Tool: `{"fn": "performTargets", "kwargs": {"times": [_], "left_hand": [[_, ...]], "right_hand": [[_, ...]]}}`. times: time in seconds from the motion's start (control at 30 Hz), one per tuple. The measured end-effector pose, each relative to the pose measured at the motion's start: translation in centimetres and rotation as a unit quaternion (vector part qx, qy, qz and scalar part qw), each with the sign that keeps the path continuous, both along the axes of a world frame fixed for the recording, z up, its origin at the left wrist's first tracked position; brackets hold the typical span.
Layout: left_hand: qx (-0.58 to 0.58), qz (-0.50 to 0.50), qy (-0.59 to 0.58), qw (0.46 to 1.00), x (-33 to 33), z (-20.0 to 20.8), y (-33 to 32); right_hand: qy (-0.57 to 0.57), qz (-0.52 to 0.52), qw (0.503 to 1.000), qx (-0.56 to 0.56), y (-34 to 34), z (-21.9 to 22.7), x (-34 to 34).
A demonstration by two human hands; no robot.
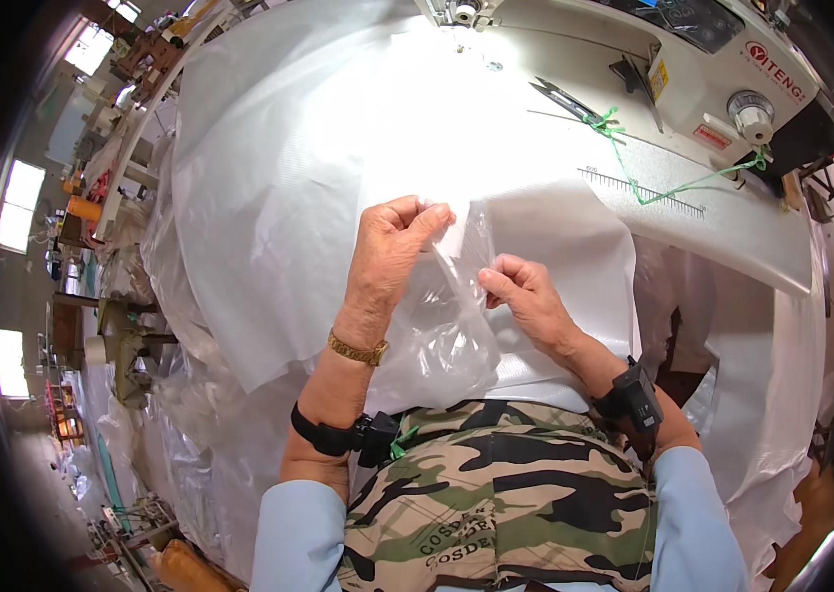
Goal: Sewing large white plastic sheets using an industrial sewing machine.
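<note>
A clear plastic sheet (pixel 441 350) hangs crumpled between my two hands, over my lap. My left hand (pixel 392 247) pinches its upper edge between thumb and fingers. Lower and to the right, my right hand (pixel 525 296) pinches the same film at its side. Beneath them a large white sheet (pixel 269 217) spreads over the table, its near part draping toward me. The sheet runs up to the lit needle area of a sewing machine (pixel 461 15) at the top.
Thread snips (pixel 565 99) lie on the machine bed (pixel 732 232), tied to a green string (pixel 624 163). A handwheel-like knob (pixel 752 116) sits on the machine's right side. More clear plastic (pixel 195 424) is heaped at my left, and white material hangs at the right.
</note>
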State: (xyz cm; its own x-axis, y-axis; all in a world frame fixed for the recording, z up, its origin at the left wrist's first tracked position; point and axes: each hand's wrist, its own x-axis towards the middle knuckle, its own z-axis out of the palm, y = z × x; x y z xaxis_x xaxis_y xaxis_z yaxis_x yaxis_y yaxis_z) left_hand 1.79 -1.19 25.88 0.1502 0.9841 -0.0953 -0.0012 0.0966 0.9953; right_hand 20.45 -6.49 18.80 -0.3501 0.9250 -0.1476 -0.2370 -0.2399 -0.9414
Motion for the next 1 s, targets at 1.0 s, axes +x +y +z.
{"fn": "performTargets", "kwargs": {"times": [1.0], "left_hand": [[0.019,0.015,0.034,0.999,0.5,0.1,-1.0]], "right_hand": [[-0.36,-0.011,0.794,0.489,-1.6,4.6,-2.9]]}}
